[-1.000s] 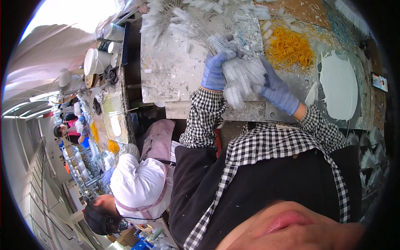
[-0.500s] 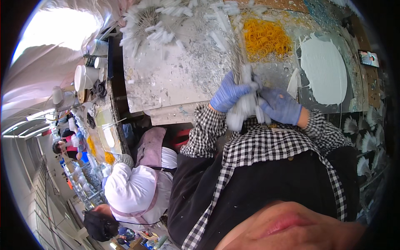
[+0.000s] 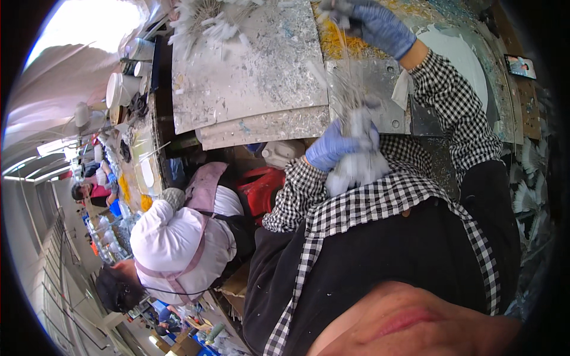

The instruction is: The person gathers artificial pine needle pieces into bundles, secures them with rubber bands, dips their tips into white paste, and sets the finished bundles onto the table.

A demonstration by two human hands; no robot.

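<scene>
Head view, looking down at a messy workbench. Left hand (image 3: 332, 145) in a blue glove, low and close to the chest, fingers curled tight around a white fluffy bundle (image 3: 359, 163) that looks like feathers or fibres, pressed against the checked shirt. Right hand (image 3: 377, 24), also blue-gloved, reaching far up over the bench, fingers closed together on the top end of some thin pale strands (image 3: 347, 71). Strands running down from that hand to the bundle, pulled fairly straight. Can't tell exactly how the right fingertips pinch, too blurry up there.

Under the strands, a scratched grey metal sheet (image 3: 249, 77) covering most of the bench, with a smaller metal plate (image 3: 386, 89) just beside it. Yellow fluffy heap (image 3: 341, 41) lying right next to the right hand. White round disc (image 3: 460, 59) further right, past the checked sleeve. More white feathery bits (image 3: 208, 18) piled at the top edge of the sheet.

Off to the left, another person in a white cap (image 3: 172, 237) and pink apron, bent over a long table. White tubs (image 3: 122, 89) stacked near the bench corner. Small phone-like screen (image 3: 519, 66) at the far right edge.
</scene>
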